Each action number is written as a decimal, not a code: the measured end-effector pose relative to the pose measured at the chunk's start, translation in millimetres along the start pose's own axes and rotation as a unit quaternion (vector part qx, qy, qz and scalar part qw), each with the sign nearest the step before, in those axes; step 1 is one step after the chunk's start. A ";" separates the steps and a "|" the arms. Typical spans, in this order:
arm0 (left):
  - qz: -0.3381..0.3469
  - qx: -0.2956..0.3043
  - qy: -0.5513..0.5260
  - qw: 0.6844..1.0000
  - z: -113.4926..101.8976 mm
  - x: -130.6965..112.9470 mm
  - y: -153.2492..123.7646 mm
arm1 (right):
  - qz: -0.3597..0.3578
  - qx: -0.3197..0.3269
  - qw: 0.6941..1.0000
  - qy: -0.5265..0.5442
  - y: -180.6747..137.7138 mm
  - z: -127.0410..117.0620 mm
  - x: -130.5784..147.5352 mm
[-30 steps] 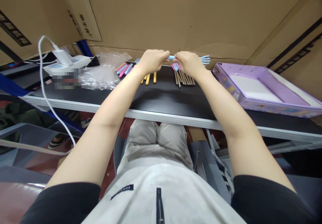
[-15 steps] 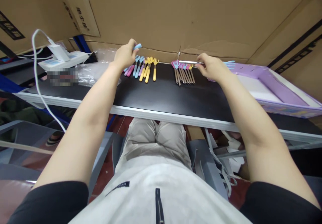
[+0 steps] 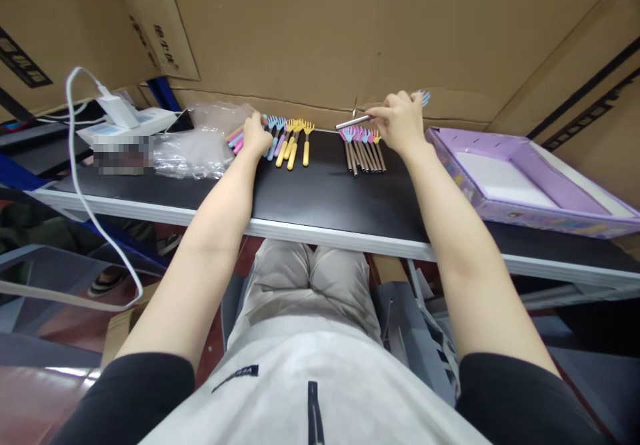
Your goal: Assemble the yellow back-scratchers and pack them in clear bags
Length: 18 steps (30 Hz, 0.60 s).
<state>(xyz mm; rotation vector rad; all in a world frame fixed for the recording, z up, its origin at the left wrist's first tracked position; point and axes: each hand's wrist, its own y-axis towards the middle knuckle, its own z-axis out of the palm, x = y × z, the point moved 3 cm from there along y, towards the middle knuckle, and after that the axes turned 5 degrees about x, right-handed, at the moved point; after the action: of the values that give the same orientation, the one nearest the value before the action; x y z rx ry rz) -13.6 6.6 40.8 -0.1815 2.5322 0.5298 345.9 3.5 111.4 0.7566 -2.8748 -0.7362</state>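
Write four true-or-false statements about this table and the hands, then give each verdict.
1. The right hand holds a slim metal rod with light-blue prongs. True.
2. The left hand is at the open purple cardboard box. False: it is at the colourful stick-like handles.
3. Yellow-handled pronged forks lie on the black tabletop. True.
4. The row of brown-shafted pronged sticks lies left of those forks. False: right.

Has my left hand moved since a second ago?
Yes. Your left hand has moved to the left: judged against the clear plastic packaging, it is now much nearer, left of the yellow-handled forks.
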 end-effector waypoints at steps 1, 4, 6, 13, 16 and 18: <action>-0.011 0.008 0.002 1.000 0.0 2.0 -2.3 | 0.008 0.004 1.000 -0.002 -2.5 5.6 0.4; -0.046 0.033 0.018 0.998 -5.2 4.3 -8.7 | 0.016 0.028 0.999 -0.015 -12.5 25.7 -3.3; -0.071 0.048 0.040 0.996 -9.7 4.3 -11.6 | 0.013 0.041 0.999 -0.016 -18.2 37.3 -9.7; -0.065 0.078 0.078 0.992 -11.8 3.1 -11.8 | 0.029 0.034 0.999 0.017 -24.4 53.3 -25.2; -0.067 0.086 0.080 0.991 -9.7 3.0 -13.2 | 0.032 0.058 0.998 0.014 -23.2 56.2 -15.1; -0.073 0.089 0.084 0.990 -8.0 2.0 -15.2 | 0.023 0.068 0.997 -0.014 -20.8 58.2 -5.3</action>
<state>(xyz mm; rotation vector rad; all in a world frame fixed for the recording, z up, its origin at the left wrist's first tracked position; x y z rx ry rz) -15.5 -10.6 40.8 -0.3542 2.6856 0.2387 348.6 15.3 50.5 0.6975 -2.9804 -0.5546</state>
